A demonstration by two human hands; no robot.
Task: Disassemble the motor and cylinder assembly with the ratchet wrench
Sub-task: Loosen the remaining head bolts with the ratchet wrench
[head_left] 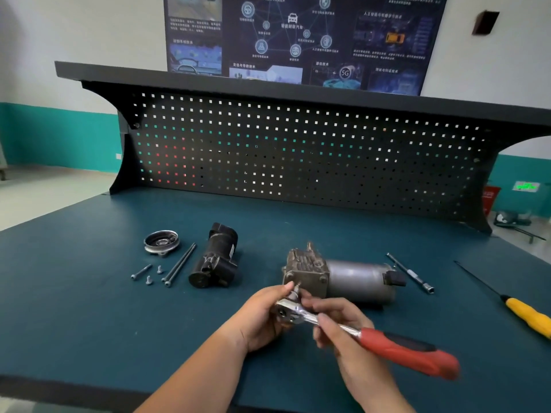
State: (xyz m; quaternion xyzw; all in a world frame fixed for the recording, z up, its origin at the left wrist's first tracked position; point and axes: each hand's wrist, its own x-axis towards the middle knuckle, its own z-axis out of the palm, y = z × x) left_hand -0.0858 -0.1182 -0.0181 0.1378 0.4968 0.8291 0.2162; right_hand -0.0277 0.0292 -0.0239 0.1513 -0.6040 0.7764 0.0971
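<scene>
The motor and cylinder assembly [343,277] lies on its side on the workbench [89,308], its square metal block facing me. A ratchet wrench [387,342] with a red and black handle points its chrome head at the block's lower left corner. My left hand [262,317] cups and pinches the ratchet head and its socket. My right hand [340,326] grips the chrome shank just behind the head. The handle sticks out free to the lower right.
To the left lie a black cylinder part [214,260], a round metal cover [161,242], two long bolts [180,265] and several short screws [146,274]. An extension bar [411,273] and a yellow-handled screwdriver [527,315] lie on the right. A pegboard [298,150] backs the bench.
</scene>
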